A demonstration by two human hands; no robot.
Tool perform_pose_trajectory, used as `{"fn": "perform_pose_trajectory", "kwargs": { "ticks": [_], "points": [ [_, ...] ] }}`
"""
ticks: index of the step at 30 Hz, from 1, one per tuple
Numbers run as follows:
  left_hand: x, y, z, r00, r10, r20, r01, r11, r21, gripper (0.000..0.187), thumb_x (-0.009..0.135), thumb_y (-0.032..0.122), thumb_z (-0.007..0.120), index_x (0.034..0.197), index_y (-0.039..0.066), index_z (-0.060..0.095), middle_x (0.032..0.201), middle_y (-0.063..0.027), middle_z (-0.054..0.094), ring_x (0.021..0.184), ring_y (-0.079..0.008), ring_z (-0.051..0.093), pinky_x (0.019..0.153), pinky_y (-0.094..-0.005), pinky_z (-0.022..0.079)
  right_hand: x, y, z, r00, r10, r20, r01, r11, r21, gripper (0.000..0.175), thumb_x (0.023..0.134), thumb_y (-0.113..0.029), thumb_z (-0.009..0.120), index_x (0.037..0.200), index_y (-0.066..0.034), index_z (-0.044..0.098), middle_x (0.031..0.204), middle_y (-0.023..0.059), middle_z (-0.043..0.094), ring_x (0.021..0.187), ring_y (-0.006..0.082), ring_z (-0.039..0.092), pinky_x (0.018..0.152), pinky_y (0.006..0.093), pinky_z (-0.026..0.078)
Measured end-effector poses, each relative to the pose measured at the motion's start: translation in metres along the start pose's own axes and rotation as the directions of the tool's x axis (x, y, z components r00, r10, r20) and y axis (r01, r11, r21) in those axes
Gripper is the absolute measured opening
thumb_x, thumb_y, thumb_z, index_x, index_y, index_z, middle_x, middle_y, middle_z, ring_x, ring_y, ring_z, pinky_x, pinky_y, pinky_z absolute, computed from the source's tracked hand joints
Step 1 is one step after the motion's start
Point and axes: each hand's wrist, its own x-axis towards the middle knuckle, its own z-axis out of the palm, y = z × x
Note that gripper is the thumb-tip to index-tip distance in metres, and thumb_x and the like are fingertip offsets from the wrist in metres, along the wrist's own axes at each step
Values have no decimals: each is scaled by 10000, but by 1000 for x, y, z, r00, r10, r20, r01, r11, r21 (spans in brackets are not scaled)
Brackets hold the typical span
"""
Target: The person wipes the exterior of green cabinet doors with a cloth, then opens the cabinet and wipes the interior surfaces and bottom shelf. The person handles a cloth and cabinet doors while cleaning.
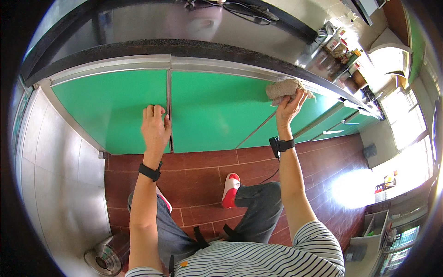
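My right hand [290,108] grips a folded beige cloth [284,90]. The cloth lies against the top of a green cabinet door [221,107], just below the metal trim. My left hand [155,126] is in front of the left green cabinet door [114,107], beside the metal strip [169,93] between the two doors. Its fingers are bent, the thumb stands apart from them, and no object shows in it. Whether its fingertips touch the door is hard to tell.
A dark stone counter edge [148,46] runs above the doors, with black cables [242,12] behind it. Jars [337,50] stand on the counter at right. Tiled wall [59,138] borders the left. A metal pot-like vessel [105,258] sits lower left on the reddish-brown floor [197,180].
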Motion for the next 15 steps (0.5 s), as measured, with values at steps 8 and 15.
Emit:
{"fn": "perform_pose_trajectory", "kwargs": {
  "ticks": [8, 15],
  "points": [
    [3, 10, 9, 1000, -18, -20, 20, 995, 96, 290, 754, -4, 703, 911, 47, 464, 878, -108, 482, 824, -292, 503, 637, -404, 461, -59, 2, 15, 972, -125, 197, 128, 992, -1, 311, 740, -7, 537, 1049, -35, 556, 1046, 226, 462, 1003, 445, 478, 883, 562, 396],
    [2, 15, 15, 998, -65, -6, 65, 992, 111, 292, 759, 13, 710, 906, 48, 461, 885, -110, 482, 847, -310, 504, 666, -423, 463, -135, 10, 26, 895, -258, 364, 267, 963, 28, 202, 718, -9, 622, 901, -87, 587, 934, 175, 485, 880, 387, 519, 747, 519, 456]
  ]
}}
